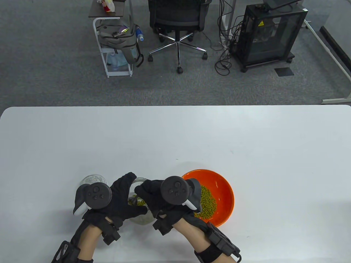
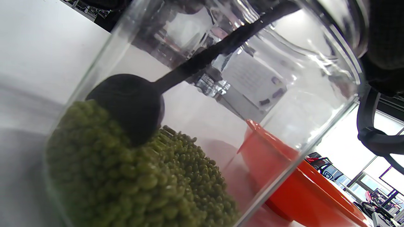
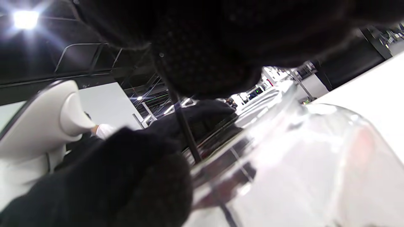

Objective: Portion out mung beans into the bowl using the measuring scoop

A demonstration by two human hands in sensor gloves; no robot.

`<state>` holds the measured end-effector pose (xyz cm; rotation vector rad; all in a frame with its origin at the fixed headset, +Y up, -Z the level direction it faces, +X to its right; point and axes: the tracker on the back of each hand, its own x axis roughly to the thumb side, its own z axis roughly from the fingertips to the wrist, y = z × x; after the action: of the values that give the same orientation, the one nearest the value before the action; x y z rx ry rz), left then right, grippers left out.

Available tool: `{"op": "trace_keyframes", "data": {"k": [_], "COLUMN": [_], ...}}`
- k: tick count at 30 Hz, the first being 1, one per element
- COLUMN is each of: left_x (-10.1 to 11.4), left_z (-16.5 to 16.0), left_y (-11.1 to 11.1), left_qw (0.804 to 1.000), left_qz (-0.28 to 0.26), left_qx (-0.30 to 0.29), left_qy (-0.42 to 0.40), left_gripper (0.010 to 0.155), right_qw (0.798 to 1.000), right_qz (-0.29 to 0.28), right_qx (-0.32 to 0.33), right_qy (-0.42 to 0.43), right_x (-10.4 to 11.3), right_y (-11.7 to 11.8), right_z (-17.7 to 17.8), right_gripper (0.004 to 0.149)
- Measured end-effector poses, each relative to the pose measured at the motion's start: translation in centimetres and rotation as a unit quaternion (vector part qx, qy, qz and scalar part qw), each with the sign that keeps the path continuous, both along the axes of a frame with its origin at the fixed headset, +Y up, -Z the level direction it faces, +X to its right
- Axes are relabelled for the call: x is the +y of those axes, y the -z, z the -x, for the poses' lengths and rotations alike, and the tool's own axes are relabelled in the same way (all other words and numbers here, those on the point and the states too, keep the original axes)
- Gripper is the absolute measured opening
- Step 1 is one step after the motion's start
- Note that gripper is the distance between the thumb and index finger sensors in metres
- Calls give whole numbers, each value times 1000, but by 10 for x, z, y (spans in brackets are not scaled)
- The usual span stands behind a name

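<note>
Table view: clear glass jar (image 1: 140, 216) wrapped by curled fingers of left grip (image 1: 120, 200), tilted on white surface (image 1: 175, 137). Right grip (image 1: 157, 196) pinched on handle of black measuring scoop (image 1: 133, 200), reached into jar mouth. Orange round plastic bowl (image 1: 223, 191) seen just right of right grip, green mung beans (image 1: 207, 202) inside.

Left wrist view: scoop bowl (image 2: 127, 105) pressed into beans within jar.

Right wrist view: thin handle (image 3: 186, 126) pinched under gloved fingertips.
</note>
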<state>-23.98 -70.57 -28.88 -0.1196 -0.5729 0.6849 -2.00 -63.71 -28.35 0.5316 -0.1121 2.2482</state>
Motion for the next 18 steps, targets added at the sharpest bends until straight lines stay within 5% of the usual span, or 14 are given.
{"op": "trace_keyframes", "data": {"k": [4, 18], "left_x": [0, 0], "left_z": [0, 0], "left_y": [0, 0], "left_qw": [1000, 1000], "left_qz": [0, 0], "left_qx": [0, 0], "left_qy": [0, 0], "left_gripper": [125, 125], "right_qw": [994, 965], "right_qz": [70, 163], "right_qx": [-42, -141], "right_qy": [67, 151], "right_x": [-5, -23], "right_y": [8, 20], "right_z": [-19, -78], "right_gripper": [45, 44]}}
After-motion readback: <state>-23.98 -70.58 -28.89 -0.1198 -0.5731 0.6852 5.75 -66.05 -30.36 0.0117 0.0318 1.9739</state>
